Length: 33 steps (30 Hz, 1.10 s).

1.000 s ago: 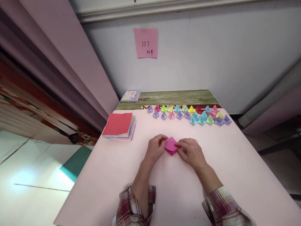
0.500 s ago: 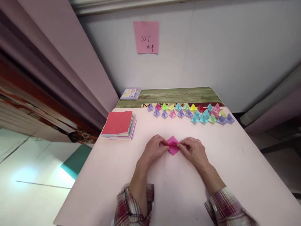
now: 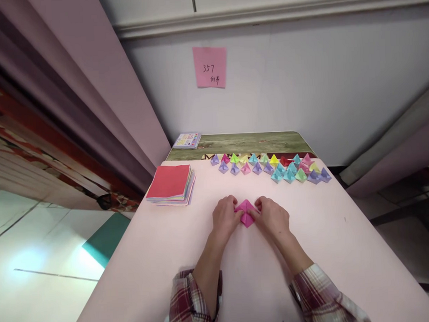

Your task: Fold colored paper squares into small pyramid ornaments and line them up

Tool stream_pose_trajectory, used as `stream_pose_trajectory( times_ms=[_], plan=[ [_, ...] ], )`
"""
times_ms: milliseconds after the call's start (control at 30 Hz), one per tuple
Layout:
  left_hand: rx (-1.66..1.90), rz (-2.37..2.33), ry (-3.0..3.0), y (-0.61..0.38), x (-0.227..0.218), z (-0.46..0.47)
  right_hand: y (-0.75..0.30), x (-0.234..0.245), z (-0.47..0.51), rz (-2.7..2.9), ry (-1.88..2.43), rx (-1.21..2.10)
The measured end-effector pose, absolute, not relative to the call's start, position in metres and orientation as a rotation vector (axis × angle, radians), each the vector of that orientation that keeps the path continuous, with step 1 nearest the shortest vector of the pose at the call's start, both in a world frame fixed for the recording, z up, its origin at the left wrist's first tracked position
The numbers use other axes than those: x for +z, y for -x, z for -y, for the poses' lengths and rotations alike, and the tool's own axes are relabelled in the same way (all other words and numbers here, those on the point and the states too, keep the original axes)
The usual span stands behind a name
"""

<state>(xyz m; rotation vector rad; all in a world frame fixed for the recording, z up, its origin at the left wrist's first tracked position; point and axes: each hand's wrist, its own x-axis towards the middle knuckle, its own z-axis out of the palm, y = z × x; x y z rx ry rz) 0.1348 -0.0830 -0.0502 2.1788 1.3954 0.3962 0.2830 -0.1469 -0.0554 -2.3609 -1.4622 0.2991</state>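
Observation:
A magenta sheet of origami paper (image 3: 246, 219), folded into a small diamond, lies on the table between my hands. My left hand (image 3: 225, 218) grips its left corner, the thumb pressing on the paper. On the opposite corner my right hand (image 3: 272, 216) does the same, its thumb lying on the folded face and its fingers curled at the edge. Both thumbs point toward the centre crease. Beyond my hands, folded paper boats (image 3: 256, 168) in many colours stand in rows.
To the left sits a stack of square coloured paper (image 3: 169, 181) with a red sheet on top. A printed packet (image 3: 187, 141) lies at the far left corner of the pink-white table (image 3: 151, 276). A pink note (image 3: 210, 67) hangs on the wall.
Both thumbs have slid from the side corners inward over the magenta paper, and the fingers have curled at its edges. The camera view has tilted up slightly.

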Motion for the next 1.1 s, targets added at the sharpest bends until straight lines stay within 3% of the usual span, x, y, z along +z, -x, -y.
stream_pose_trajectory(
  times_ms=[167,400,533,667,800,1100],
  plan=[
    [0.458,-1.37,-2.132,-0.135,-0.05,0.082,-0.291,-0.051,0.126,1.51,2.448,0.306],
    [0.534,-1.345,-2.03,-0.133,-0.051,0.082,-0.293,-0.058,0.134,1.497,2.203,0.363],
    [0.585,-1.23,-1.879,-0.132,-0.051,0.082,-0.293,-0.05,0.15,1.375,1.935,0.62],
    [0.576,-0.787,-1.438,-0.137,-0.052,0.086,-0.291,-0.045,0.162,0.972,1.501,1.038],
    [0.56,-0.632,-1.21,-0.143,-0.051,0.093,-0.286,-0.048,0.167,0.659,1.335,1.066],
    [0.679,-0.787,-1.027,-0.142,-0.049,0.087,-0.287,-0.05,0.166,0.598,1.24,1.237]
  ],
)
